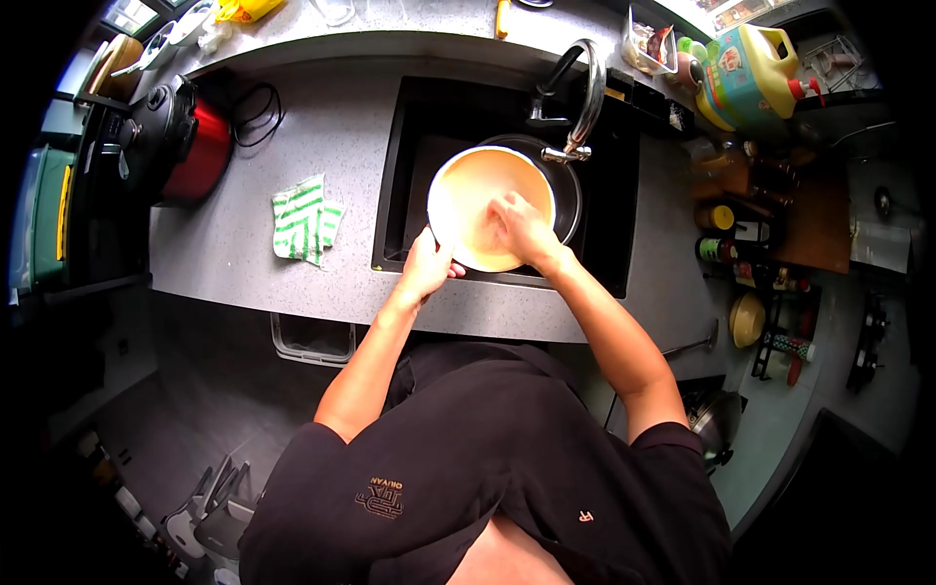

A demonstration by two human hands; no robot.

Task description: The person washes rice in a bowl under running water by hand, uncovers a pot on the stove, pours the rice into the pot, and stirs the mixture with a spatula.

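A wide bowl [458, 190] with a pale rim and a light orange inside is tilted over the black sink [392, 219]. My left hand [429, 265] grips its lower left edge, fingers wrapped round the rim. Inside the bowl, my right hand [523, 230] has its fingers curled together near the inner wall; whatever they may hold is hidden. Behind the bowl, a dark round basin [568, 200] shows in the sink. The chrome faucet [591, 102] arches over the sink, its spout just above the bowl's right side.
Left of the sink, a green-and-white striped cloth [304, 222] lies on the grey counter [331, 127]. A red-and-black electric cooker [200, 151] stands further left, near a black cord [261, 117]. Bottles and a large yellow-green jug [746, 73] crowd the right side.
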